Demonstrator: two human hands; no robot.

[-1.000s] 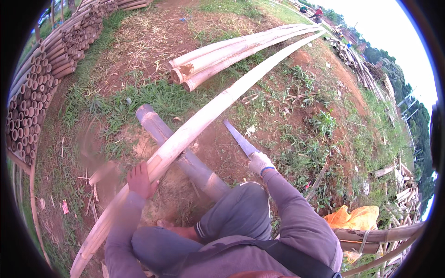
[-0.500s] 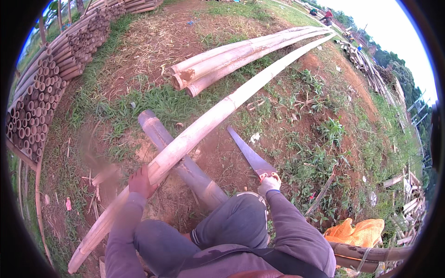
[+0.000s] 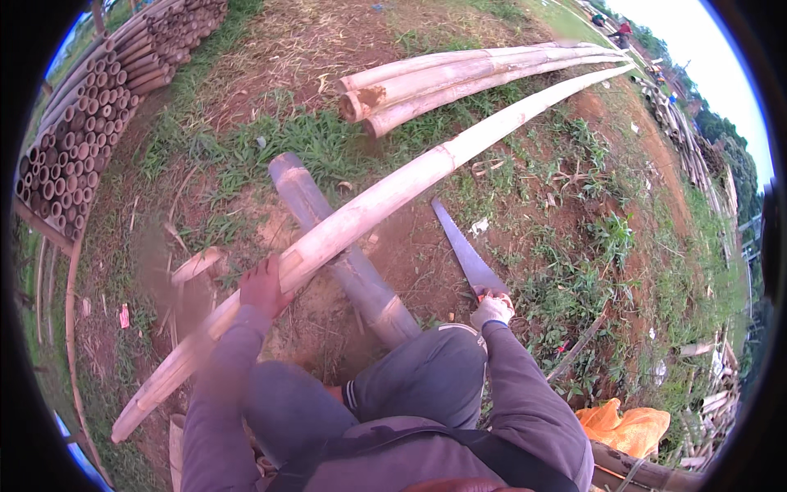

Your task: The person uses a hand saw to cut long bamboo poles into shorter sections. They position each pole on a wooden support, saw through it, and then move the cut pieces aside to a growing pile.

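A long pale bamboo pole [image 3: 393, 189] slants from the near left to the far right. My left hand [image 3: 264, 287] is closed around it near its close end. Beneath the pole, a thicker, darker bamboo log [image 3: 361, 283] lies crosswise on the ground, its near end by my knee. My right hand [image 3: 492, 310], in what looks like a pale glove, grips the handle of a hand saw [image 3: 467, 250]. The saw blade points away from me, to the right of the log and apart from the pole.
Several bamboo poles [image 3: 459, 74] lie bundled ahead. A tall stack of cut bamboo [image 3: 78, 156] stands at left. An orange sack [image 3: 627, 426] sits at the near right beside another pole [image 3: 631, 471]. A split bamboo piece [image 3: 197, 266] lies left of my left hand. A person [image 3: 623, 31] is far off.
The view has shifted, so most ground things sit higher and farther right. My left hand still holds the bamboo pole and my right hand still holds the saw, which has moved slightly toward me.
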